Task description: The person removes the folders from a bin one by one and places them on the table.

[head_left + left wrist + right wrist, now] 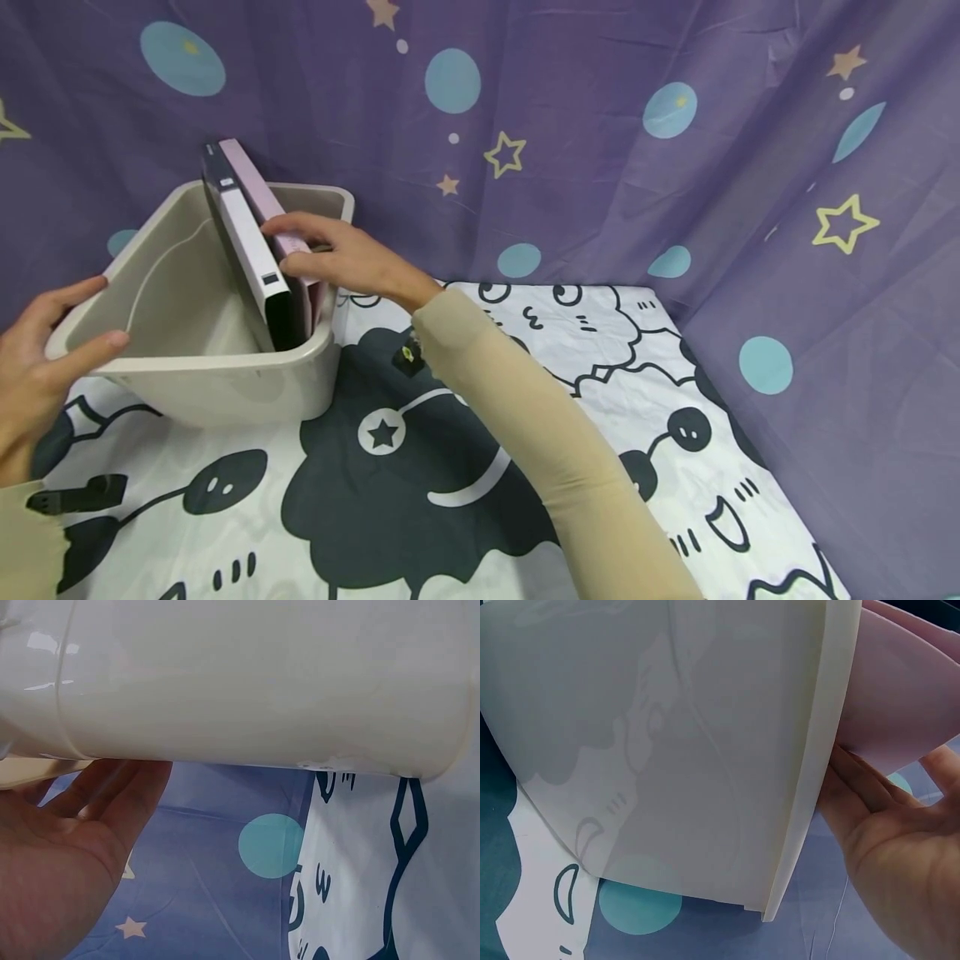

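A light grey plastic bin (180, 383) stands at the left. Its outer wall fills much of the left wrist view. My left hand (45, 358) grips its left rim, thumb over the inside and fingers along the outside. Inside the bin, a file folder with a black and white spine (251, 242) leans on its edge, its far end above the back rim. Beside it on the right stands a pink folder (255, 179). My right hand (337, 254) reaches over the right rim and pinches the pink folder; its bent pink cover (900, 690) shows in the right wrist view.
The bin rests on a white and black cartoon-print cloth (420, 517). A purple curtain (570, 183) with stars and blue dots hangs behind and to the right. A small black object (408, 357) lies partly behind my right forearm.
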Tool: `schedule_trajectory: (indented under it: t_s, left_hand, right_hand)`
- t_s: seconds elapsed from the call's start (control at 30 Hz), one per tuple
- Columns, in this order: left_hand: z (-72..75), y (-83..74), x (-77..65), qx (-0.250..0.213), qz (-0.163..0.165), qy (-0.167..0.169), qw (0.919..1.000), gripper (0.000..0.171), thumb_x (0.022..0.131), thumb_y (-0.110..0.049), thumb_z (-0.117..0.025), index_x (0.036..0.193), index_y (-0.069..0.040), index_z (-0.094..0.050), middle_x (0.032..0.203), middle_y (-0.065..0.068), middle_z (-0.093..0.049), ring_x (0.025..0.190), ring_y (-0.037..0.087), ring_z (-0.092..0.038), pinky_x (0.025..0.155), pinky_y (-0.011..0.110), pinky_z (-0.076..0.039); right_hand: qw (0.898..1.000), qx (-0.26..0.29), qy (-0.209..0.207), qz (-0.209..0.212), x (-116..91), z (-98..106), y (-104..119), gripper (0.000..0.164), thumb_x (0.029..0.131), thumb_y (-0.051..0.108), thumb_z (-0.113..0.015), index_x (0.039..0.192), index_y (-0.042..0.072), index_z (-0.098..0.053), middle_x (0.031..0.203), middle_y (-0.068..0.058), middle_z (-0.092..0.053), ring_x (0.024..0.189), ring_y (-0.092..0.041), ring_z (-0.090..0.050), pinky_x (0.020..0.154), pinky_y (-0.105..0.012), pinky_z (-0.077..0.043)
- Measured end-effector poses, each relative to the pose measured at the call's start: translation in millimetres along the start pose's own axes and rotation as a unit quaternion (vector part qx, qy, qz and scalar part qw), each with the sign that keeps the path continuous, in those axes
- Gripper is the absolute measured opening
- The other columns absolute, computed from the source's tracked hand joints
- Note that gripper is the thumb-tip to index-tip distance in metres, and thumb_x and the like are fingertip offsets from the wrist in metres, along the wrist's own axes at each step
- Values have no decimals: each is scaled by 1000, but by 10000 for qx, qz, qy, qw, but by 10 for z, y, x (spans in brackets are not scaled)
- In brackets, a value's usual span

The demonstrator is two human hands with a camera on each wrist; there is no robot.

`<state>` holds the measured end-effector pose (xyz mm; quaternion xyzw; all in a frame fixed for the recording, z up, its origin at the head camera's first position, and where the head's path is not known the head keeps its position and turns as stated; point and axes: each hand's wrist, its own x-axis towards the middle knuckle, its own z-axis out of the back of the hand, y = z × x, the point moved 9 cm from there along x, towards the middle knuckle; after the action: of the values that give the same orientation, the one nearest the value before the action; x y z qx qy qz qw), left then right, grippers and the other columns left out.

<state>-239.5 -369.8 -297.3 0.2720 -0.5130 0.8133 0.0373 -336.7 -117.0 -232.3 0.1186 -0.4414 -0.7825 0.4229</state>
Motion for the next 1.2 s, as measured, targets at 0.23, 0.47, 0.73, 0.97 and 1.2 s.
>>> schedule_trajectory:
  t_s: [0.23, 0.47, 0.73, 0.97, 1.2]
  left_hand:
    - [7, 37, -5, 6, 105, 14, 9999, 70, 79, 11, -64, 143, -10, -43, 118, -16, -49, 95, -4, -48, 73, 3, -36]
    - [13, 85, -6, -83, 91, 45, 9999, 71, 79, 13, -64, 143, -10, -44, 116, -16, -49, 95, -3, -48, 73, 3, -37]
    - [16, 144, 10, 6, 50, 78, 10000, 72, 79, 13, -64, 144, -10, -42, 118, -15, -48, 96, -1, -48, 73, 4, -37]
    - [18, 150, 9, 58, 147, 77, 9998, 73, 79, 12, -65, 144, -12, -43, 118, -16, -48, 96, -1, -47, 72, 3, -36]
    - [21, 104, 2, 32, 94, 60, 9999, 72, 79, 11, -64, 143, -12, -44, 117, -17, -48, 94, -3, -47, 72, 4, -36]
  right_hand:
    - [9988, 478, 2, -94, 19, -8, -11, 47, 86, 19, -61, 132, 16, -50, 120, -1, -53, 101, -12, -55, 81, -21, -46]
    - [9968, 791, -88, -83, 41, -6, -33, 41, 84, 11, -61, 123, 11, -51, 112, -7, -56, 94, -15, -57, 76, -25, -50]
    - [9977, 648, -102, -154, 9, 8, -99, 47, 85, 17, -59, 132, 18, -53, 117, -3, -54, 99, -14, -54, 78, -24, -48]
    - [9972, 654, -198, -298, 7, 10, -130, 41, 86, 16, -58, 127, 19, -54, 112, -5, -56, 96, -14, -54, 78, -24, -47]
    - [9943, 1010, -230, -264, -1, -5, -116, 36, 87, 12, -57, 122, 16, -55, 108, -5, -58, 89, -15, -57, 71, -30, -52]
